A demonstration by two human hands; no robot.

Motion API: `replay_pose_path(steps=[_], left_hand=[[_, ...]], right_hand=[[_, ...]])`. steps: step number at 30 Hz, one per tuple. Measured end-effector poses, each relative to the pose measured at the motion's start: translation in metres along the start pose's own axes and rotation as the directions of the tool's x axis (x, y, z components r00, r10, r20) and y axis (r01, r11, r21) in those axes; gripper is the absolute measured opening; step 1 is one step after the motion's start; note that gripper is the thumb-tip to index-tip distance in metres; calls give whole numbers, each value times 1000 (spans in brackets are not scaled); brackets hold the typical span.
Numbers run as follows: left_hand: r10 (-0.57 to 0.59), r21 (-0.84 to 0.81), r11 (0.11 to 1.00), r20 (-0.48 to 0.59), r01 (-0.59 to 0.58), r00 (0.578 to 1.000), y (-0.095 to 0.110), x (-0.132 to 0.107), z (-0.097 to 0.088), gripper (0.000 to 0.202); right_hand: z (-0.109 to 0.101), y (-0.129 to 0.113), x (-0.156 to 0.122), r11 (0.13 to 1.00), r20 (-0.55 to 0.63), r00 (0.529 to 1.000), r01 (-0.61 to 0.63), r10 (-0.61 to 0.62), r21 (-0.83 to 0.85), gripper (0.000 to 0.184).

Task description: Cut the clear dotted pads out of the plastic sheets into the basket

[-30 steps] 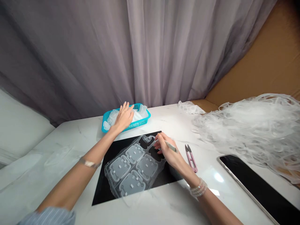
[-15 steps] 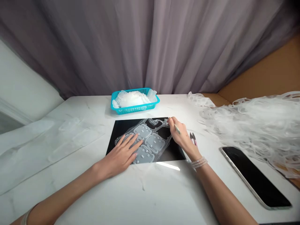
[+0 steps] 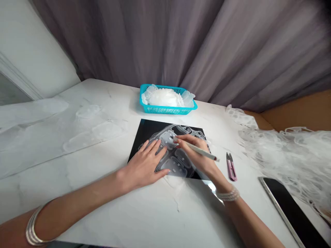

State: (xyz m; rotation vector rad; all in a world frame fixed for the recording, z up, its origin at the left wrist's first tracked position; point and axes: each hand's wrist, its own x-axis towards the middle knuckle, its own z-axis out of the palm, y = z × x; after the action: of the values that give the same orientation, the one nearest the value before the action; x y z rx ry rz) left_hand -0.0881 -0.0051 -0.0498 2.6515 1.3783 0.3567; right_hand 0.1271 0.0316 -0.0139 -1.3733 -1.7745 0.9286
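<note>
A translucent molded sheet (image 3: 172,165) with rounded panels lies on a black board (image 3: 141,132). My left hand (image 3: 146,163) rests flat on the sheet's left part, fingers spread. In my right hand (image 3: 198,151) is a slim white pen-like tool (image 3: 203,152), gripped between thumb and fingers. Its tip is over an upper panel of the sheet; whether it touches cannot be made out. Part of the sheet is hidden under both hands.
Behind the board stands a blue basket (image 3: 169,110) heaped with translucent pieces. Pink thread snips (image 3: 232,168) and a phone (image 3: 289,206) lie at the right, beside a pile of clear scraps (image 3: 292,151). Clear plastic sheeting (image 3: 59,127) covers the table's left side.
My right hand has moved from the sheet's upper right edge left and down to an upper panel, the tool now tilted lower. The camera view has turned, showing the snips whole.
</note>
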Motion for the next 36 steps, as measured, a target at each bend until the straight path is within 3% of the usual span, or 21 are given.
replay_pose_path(steps=[2, 5, 19, 26, 33, 36], left_hand=[[17, 37, 999, -24, -16, 1000, 0, -1, 0, 70], [39, 73, 997, -30, -37, 999, 1, -3, -1, 68], [56, 101, 993, -32, -52, 998, 2, -4, -4, 67], [59, 104, 993, -39, -54, 998, -1, -4, -1, 72], [68, 120, 991, -28, -64, 997, 0, -3, -2, 73], [60, 109, 992, -32, -57, 998, 0, -4, -1, 74]], right_hand=[[9, -1, -3, 994, 114, 993, 46, -34, -97, 29], [13, -1, -9, 975, 173, 983, 103, -68, -199, 28], [33, -12, -4, 825, 237, 944, 319, -231, -467, 27], [27, -22, -17, 774, 322, 917, 378, -236, -508, 24], [31, -1, -11, 609, 369, 811, 585, -454, -535, 29], [35, 10, 0, 563, 357, 784, 616, -509, -551, 29]])
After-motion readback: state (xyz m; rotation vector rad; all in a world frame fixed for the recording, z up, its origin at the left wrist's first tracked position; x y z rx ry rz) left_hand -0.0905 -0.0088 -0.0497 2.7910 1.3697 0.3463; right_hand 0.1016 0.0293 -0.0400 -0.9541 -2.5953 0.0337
